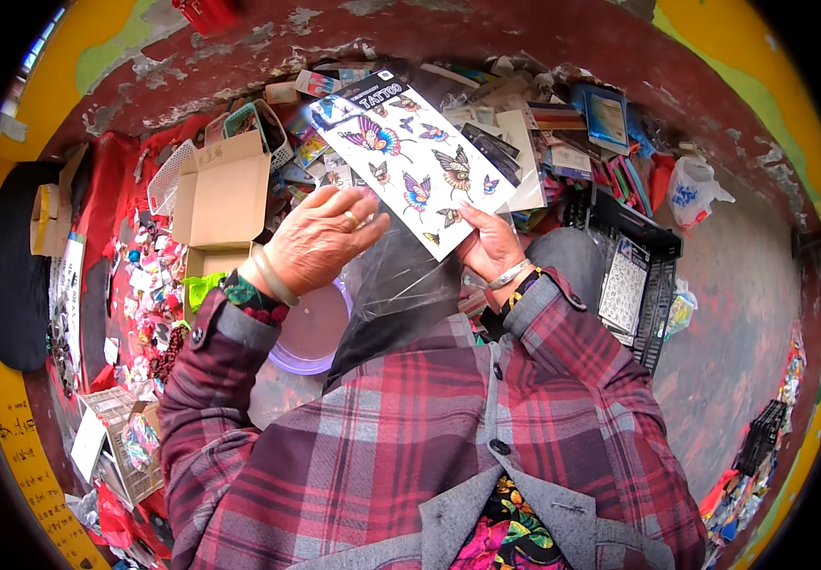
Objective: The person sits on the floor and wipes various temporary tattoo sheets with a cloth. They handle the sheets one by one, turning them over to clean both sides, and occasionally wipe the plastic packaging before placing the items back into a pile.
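My right hand (489,249) pinches the lower right edge of a temporary tattoo sheet (401,169), thumb on its face. The white sheet carries colourful butterflies and has a dark header at its far end; it is held tilted above my lap. Just left of the sheet is my left hand (318,236), with fingers loosely bent and slightly apart; its thumb is hidden and I see nothing in its grasp. Clear plastic film (401,285) lies over my dark-trousered lap, below the sheet.
An open cardboard box (223,195) stands to the left, above a purple basin (314,328). Small goods cover red cloth (116,199) farther left. Packets and cards are piled ahead. At right are a black crate (653,313) and a white plastic bag (696,190).
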A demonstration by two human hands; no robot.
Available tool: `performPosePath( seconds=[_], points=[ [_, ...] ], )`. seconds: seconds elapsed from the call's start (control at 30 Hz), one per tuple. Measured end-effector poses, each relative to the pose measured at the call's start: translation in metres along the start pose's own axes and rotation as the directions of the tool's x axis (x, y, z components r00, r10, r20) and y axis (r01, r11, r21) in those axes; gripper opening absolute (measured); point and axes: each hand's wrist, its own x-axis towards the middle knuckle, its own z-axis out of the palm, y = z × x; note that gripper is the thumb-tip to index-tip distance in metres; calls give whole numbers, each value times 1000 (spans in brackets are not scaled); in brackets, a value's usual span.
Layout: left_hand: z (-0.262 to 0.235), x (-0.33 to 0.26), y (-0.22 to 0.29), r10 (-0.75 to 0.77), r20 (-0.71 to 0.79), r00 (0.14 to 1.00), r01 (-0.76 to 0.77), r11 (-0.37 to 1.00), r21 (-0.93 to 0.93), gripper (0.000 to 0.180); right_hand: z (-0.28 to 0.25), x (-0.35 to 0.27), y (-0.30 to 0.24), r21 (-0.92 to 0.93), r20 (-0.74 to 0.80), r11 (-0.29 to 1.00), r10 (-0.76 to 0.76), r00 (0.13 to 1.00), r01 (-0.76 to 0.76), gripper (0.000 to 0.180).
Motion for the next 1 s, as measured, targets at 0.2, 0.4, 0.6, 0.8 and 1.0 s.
performPosePath(
  seconds=[0.2, 0.4, 0.6, 0.8, 1.0],
  points=[
    [4, 15, -12, 335, 162, 928, -356, 926, 128, 30, 1, -1, 0, -37, 1, 999, -11, 1000, 11, 40],
    [2, 25, -11, 355, 235, 905, -336, 934, -120, 24, 5, 0, -12, -38, 0, 999, -16, 1000, 16, 36],
    [3, 31, 3, -83, 174, 981, 116, 975, -191, 11, 7, -4, -77, -24, -37, 978, -209, 977, 209, 38],
    [-16, 57, 10, -419, -44, 907, 418, 908, -36, 9, 14, -39, -133, 14, 91, 945, -327, 941, 327, 40],
    [9, 83, 50, -424, 118, 898, 435, 895, -98, 6, 16, -103, -147, -164, 68, 886, -429, 901, 434, 43]
  ],
)
